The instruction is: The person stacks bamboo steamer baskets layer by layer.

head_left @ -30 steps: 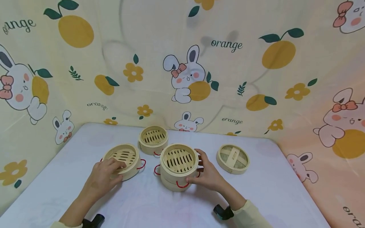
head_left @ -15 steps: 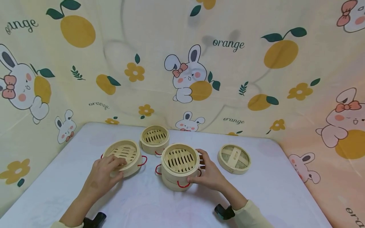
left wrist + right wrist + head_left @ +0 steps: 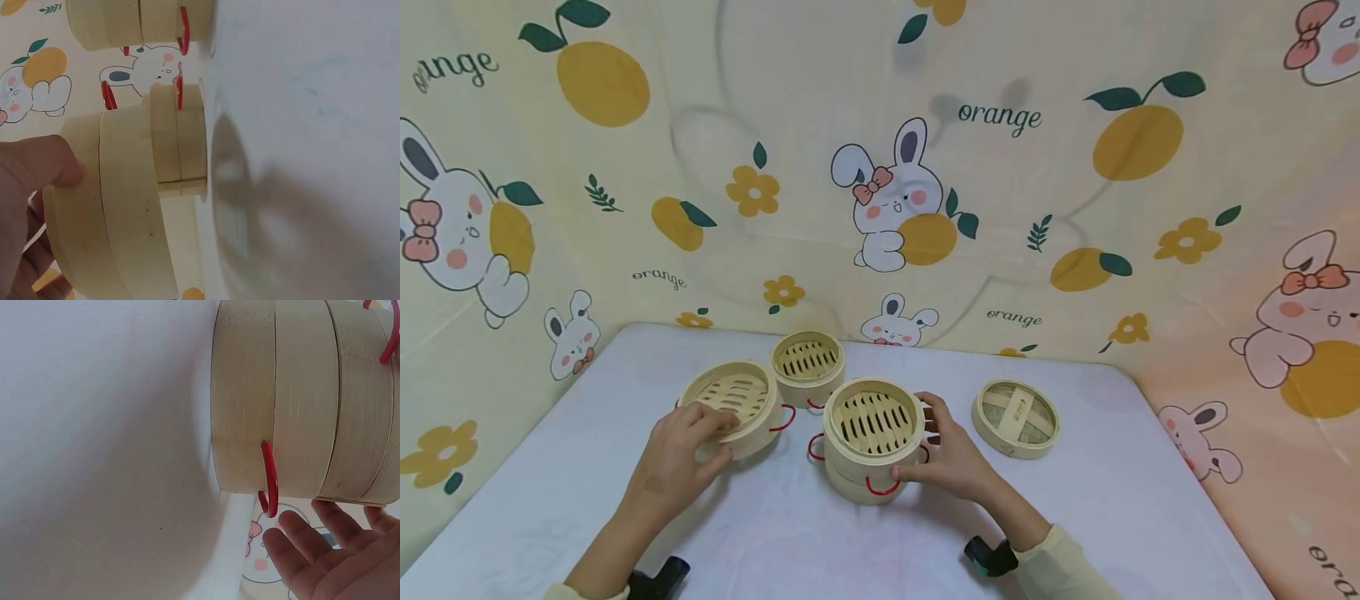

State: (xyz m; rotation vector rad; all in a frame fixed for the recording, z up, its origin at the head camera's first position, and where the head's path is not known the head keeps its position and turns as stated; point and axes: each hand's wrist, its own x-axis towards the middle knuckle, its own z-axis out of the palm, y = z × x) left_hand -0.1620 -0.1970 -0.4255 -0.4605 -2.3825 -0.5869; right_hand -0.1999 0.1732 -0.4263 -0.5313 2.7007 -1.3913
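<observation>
My left hand [image 3: 677,458] grips a round bamboo steamer basket [image 3: 762,435] by its near left side, thumb outside and fingers over the rim. The left wrist view shows this basket [image 3: 128,206] tilted and raised off the table, its shadow below. Just right of it stands a stack of two bamboo steamer baskets [image 3: 859,460] with red loop handles. My right hand [image 3: 951,467] holds the upper part of that stack from the right, thumb in front and fingers at the far side. In the right wrist view some fingertips [image 3: 322,506] touch the bamboo wall.
Another steamer basket [image 3: 808,394] stands at the back, behind the two handled ones. A round bamboo lid [image 3: 1017,417] with a crossing strip lies to the right. A white cloth [image 3: 820,554] covers the table, and a printed curtain [image 3: 775,83] hangs behind it.
My left hand has carried its steamer basket up and slightly right, away from me, closer to the back basket. The right hand and the stack have stayed put.
</observation>
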